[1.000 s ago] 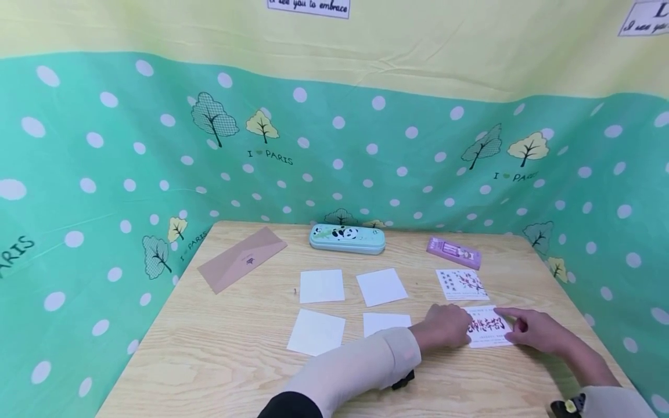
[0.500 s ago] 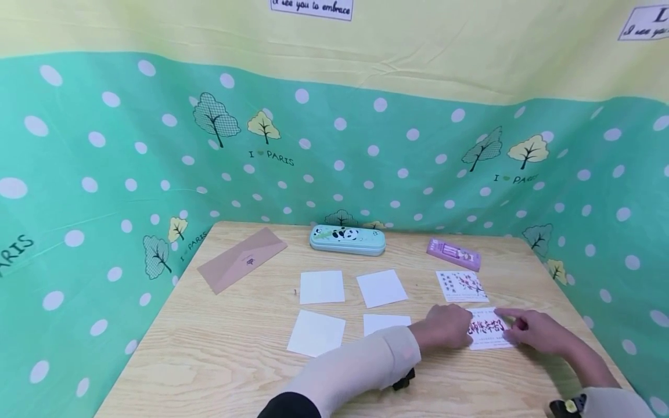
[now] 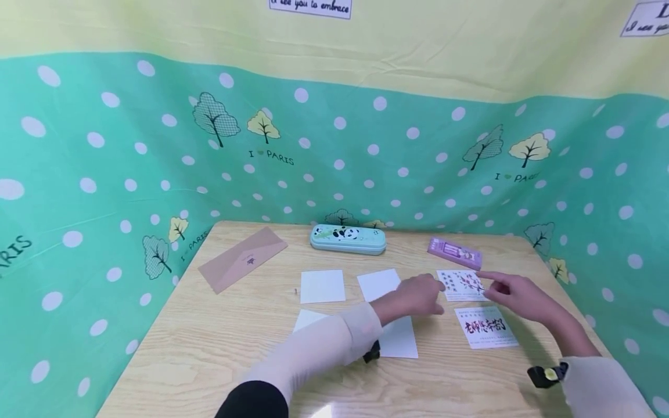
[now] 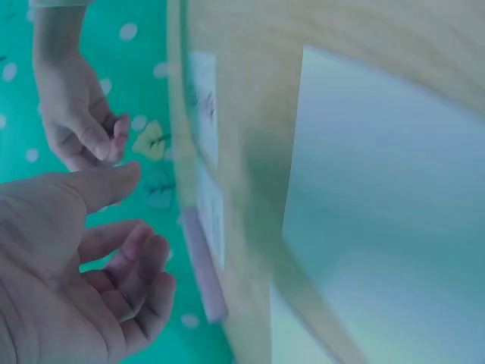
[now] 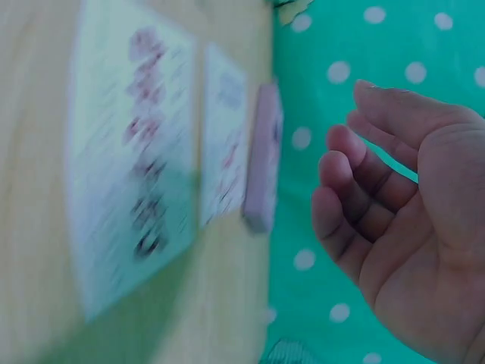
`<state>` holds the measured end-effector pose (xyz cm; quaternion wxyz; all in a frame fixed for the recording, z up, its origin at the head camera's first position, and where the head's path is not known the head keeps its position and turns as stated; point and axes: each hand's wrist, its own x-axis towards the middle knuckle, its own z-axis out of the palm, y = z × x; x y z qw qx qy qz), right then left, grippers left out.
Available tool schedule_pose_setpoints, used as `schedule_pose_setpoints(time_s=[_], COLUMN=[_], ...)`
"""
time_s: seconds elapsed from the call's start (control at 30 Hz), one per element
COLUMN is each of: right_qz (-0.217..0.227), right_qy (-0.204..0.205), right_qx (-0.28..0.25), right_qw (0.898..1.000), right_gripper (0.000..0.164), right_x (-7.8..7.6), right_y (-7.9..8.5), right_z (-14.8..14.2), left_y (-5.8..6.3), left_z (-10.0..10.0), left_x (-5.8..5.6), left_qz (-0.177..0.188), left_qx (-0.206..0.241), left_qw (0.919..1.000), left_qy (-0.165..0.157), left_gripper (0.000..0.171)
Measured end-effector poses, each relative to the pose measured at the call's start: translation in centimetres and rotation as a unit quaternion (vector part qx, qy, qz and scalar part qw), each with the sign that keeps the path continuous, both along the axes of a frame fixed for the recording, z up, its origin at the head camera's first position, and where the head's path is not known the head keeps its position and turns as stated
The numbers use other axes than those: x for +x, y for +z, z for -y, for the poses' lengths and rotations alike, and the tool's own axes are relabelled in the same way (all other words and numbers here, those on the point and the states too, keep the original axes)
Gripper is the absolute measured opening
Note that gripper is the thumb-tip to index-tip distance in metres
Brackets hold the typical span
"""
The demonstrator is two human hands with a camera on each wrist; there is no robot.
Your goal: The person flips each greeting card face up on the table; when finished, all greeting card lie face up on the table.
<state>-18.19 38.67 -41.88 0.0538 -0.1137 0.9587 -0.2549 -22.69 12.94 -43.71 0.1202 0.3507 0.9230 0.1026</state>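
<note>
Two printed cards lie flat at the right of the table. My left hand (image 3: pixel 418 296) is by the left edge of the farther one, a card with a floral print (image 3: pixel 459 285). At that card's right edge is my right hand (image 3: pixel 522 297), index finger extended toward its corner; contact is unclear. Nearer to me lies the card with large red and dark characters (image 3: pixel 486 328), free of both hands. Both wrist views show loosely curled fingers holding nothing on the left hand (image 4: pixel 83 265) and the right hand (image 5: pixel 424 205).
Several blank white cards (image 3: pixel 322 286) lie mid-table, some partly hidden by my left arm. Behind are a brown envelope (image 3: pixel 243 260), a pale blue panda pencil case (image 3: pixel 347 241) and a purple box (image 3: pixel 455 253). A green dotted curtain (image 3: pixel 334 145) borders the table.
Both hands have left the nearer card with characters and moved away from me to the floral card. The nearer card now lies uncovered. My left forearm has shifted left.
</note>
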Motion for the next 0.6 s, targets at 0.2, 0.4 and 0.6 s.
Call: schedule_pose_setpoints(time_s=[0.2,0.4,0.6], right_qz=[-0.006,0.01,0.013], right_qy=[0.013,0.041,0.059], right_qx=[-0.021,-0.045,-0.047], right_qw=[1.0,0.998,0.997], right_gripper=[0.049,0.048,0.047], right_x=[-2.1,-4.3,-6.1], right_y=[0.2,-1.2,-2.1], right_z=[2.9,5.8,8.8], left_y=[0.2,-1.1,-2.5], left_z=[4.7,8.8,11.5], left_x=[-1.8,-2.9,-2.9], left_qz=[0.027,0.056,0.081], left_qx=[0.027,0.03,0.024], left_qw=[0.9988,0.9945,0.9891], left_qy=[0.032,0.083,0.121], left_gripper=[0.058,0.061,0.064])
